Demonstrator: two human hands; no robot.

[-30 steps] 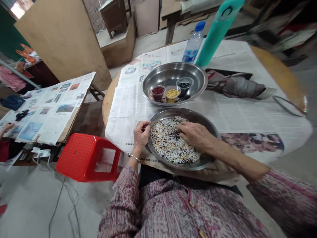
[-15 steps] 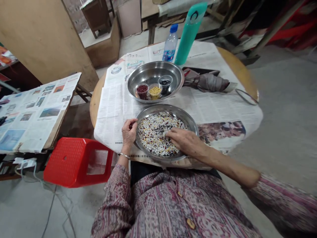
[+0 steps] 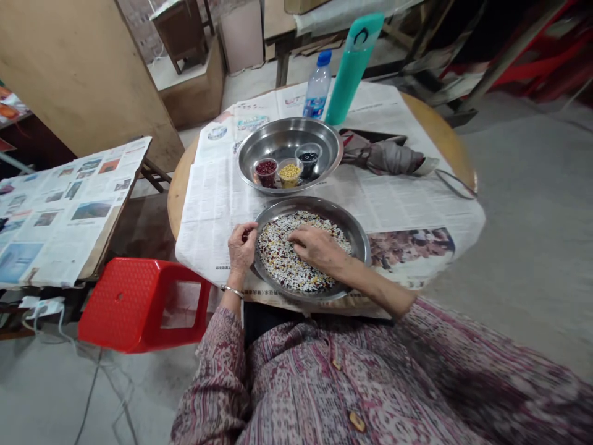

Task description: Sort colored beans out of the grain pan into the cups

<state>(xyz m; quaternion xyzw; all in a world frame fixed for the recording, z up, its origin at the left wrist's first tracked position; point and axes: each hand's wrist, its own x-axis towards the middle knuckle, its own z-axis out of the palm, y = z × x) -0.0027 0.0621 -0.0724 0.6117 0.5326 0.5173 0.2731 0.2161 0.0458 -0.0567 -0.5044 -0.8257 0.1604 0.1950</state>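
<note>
A shallow steel basin (image 3: 359,232) on the table holds a spread of mixed white grains, dark red beans, yellow beans and black beans (image 3: 282,247). My left hand (image 3: 241,247) is curled closed at its left rim, with what look like dark red beans showing between thumb and fingers. Over the middle of the mix, my right hand (image 3: 317,247) has its fingers pinched together, fingertips down at the grains. What lies between them is too small to make out. Behind, a second steel basin (image 3: 252,139) holds cups of red beans (image 3: 266,173), yellow beans (image 3: 290,173) and black beans (image 3: 308,162).
Newspaper (image 3: 204,210) covers the round table. At the back stand a water bottle (image 3: 317,86) and a teal bottle (image 3: 354,71). A folded grey umbrella (image 3: 393,156) lies on the right. A red stool (image 3: 125,303) and a newspaper-covered table (image 3: 60,210) are to the left.
My right hand has moved left and slightly away from me across the grains, its forearm following. My left hand stays at the rim.
</note>
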